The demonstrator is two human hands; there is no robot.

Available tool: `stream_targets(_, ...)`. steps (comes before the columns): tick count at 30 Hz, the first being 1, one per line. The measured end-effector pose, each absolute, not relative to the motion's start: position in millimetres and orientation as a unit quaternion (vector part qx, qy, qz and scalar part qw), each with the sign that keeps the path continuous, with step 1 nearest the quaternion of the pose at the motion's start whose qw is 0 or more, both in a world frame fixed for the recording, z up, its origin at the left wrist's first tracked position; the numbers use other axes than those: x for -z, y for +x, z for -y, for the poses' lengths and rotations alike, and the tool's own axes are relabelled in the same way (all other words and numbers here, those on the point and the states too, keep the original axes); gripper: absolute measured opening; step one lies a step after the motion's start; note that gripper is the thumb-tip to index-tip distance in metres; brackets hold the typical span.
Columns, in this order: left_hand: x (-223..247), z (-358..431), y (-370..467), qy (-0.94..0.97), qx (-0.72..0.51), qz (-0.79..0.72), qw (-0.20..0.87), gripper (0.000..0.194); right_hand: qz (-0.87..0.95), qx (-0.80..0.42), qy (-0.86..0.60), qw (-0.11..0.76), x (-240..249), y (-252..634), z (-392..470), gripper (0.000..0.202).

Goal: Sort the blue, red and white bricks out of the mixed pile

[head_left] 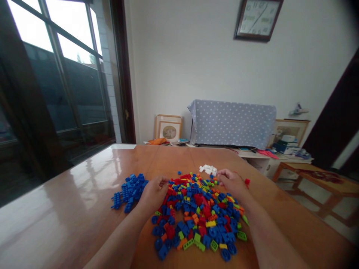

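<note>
A large mixed pile of toy building bricks (200, 207) in blue, red, green, yellow and orange lies between my forearms. At its upper left edge is my left hand (155, 189), fingers curled in beside some red pieces; whatever they may hold is too small to make out. My right hand (231, 183) hovers at the upper right edge of the pile, its fingers loosely bent and apart, with nothing visible in them. Just beyond those fingertips sits a small heap of white pieces (208, 169). Left of my left hand is a separate heap of blue bricks (131, 189).
Everything lies on a glossy brown wooden table (84, 213). A red piece (247, 181) sits right of my right hand, and a blue piece (179, 173) lies behind the pile. Beyond the table stand a cloth-covered object (232, 123) and a wooden stool (322, 175).
</note>
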State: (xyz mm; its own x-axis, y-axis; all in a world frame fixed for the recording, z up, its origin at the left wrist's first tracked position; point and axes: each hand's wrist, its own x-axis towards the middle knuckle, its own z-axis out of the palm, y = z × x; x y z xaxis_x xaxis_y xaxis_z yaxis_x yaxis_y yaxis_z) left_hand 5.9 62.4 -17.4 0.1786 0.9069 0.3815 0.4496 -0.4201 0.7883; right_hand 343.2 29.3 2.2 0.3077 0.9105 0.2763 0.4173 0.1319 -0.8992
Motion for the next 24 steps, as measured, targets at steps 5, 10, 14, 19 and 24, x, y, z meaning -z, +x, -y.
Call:
stream_targets(5,14.1,-59.2,4.4,0.747,-0.37,-0.5,0.235,0.025,0.745,-0.167,-0.572,0.3,-13.1,293.7,-11.4,0.016)
stream_targets(10,19.4,-60.5,2.4,0.795,-0.317,-0.489,0.17,0.027,0.789,-0.097,-0.575,0.193,-19.4,275.7,-2.5,0.016)
stream_targets(14,21.9,-57.5,5.8,0.822,-0.287,-0.462,0.171,0.027,0.809,-0.096,-0.557,0.16,-23.9,268.0,2.2,0.016)
stream_targets(19,17.7,-52.5,6.4,0.824,-0.271,-0.47,0.163,0.027,0.82,-0.104,-0.54,0.156,-23.8,270.1,3.2,0.014)
stream_targets(24,17.7,-51.5,5.3,0.822,-0.267,-0.48,0.148,0.028,0.796,-0.093,-0.579,0.15,-19.9,280.9,-1.8,0.008)
